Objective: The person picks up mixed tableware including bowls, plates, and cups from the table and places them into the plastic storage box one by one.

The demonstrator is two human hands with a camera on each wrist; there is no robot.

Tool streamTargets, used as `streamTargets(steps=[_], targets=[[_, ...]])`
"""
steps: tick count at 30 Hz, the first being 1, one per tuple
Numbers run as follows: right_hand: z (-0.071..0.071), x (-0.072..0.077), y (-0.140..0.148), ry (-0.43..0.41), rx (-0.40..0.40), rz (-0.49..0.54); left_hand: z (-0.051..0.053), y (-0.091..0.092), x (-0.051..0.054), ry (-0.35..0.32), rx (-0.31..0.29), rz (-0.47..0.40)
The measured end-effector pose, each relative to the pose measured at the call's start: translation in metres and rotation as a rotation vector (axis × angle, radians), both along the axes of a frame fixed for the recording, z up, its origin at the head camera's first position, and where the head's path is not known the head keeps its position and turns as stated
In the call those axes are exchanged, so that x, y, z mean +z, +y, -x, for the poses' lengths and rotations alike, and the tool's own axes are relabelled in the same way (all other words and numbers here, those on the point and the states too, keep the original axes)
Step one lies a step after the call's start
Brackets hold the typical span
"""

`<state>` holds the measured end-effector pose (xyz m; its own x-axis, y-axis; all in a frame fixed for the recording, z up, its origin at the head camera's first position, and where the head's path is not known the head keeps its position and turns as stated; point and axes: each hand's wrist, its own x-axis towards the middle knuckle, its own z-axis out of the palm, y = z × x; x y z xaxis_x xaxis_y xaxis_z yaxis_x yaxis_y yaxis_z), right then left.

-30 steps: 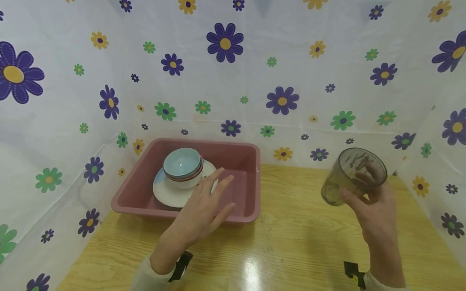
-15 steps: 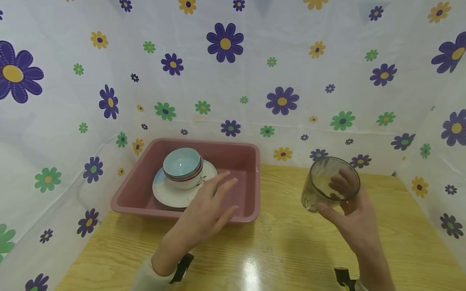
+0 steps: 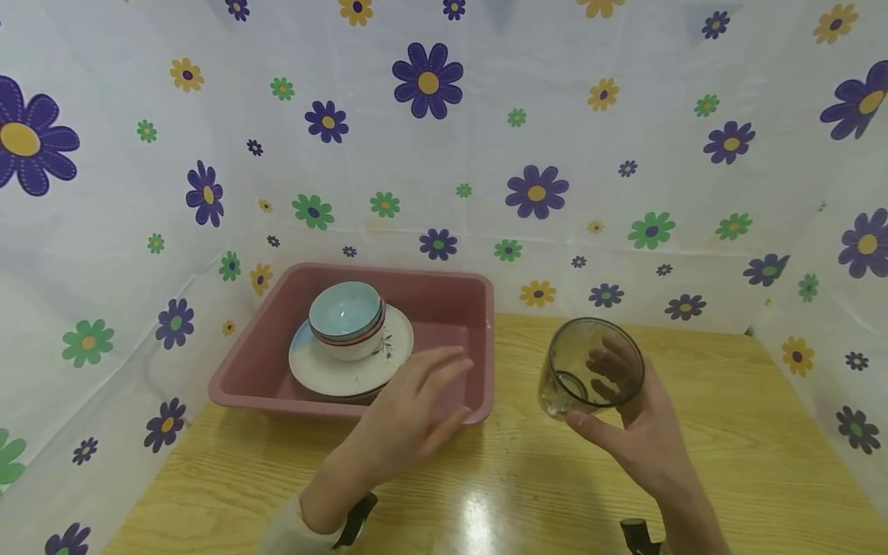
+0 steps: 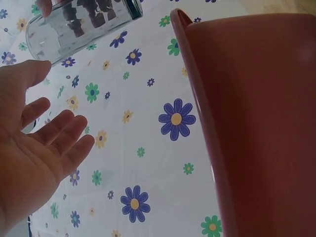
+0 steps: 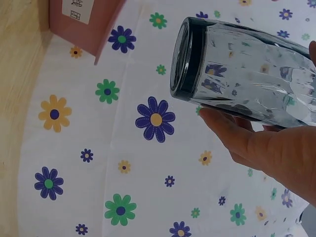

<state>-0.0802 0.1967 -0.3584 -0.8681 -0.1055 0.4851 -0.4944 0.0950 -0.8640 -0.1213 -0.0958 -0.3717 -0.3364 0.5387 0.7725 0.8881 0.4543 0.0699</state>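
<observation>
My right hand [image 3: 645, 435] grips a clear grey glass tumbler [image 3: 560, 385] above the table, thumb on the near side and fingers round the far side. The tumbler tilts, its mouth towards the head camera; its thick dark base shows in the right wrist view. Over the front edge of a pink plastic tub [image 3: 489, 347] hovers my left hand [image 3: 405, 420], fingers loosely spread and holding nothing. Inside the tub a stack of bowls [image 3: 344, 310], the top one pale blue, sits on a white plate [image 3: 329, 376] with a leaf pattern. Something beneath the plate is mostly hidden.
The tub stands at the left back of a light wooden table [image 3: 555, 478]. A white sheet [image 3: 479, 146] printed with flowers hangs behind and along both sides. A paper label [image 5: 78, 10] is stuck on the tub's outer wall.
My right hand has carried the tumbler left and lower, closer to the tub. My left hand has drifted slightly right and towards me. The tub and dishes have stayed put.
</observation>
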Motion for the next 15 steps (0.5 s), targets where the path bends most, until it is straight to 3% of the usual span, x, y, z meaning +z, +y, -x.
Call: streamTargets(steps=[15], targets=[[-0.005,-0.004,-0.015,0.026,0.058,-0.058,-0.001,0.014,-0.010,-0.057,-0.057,0.012]])
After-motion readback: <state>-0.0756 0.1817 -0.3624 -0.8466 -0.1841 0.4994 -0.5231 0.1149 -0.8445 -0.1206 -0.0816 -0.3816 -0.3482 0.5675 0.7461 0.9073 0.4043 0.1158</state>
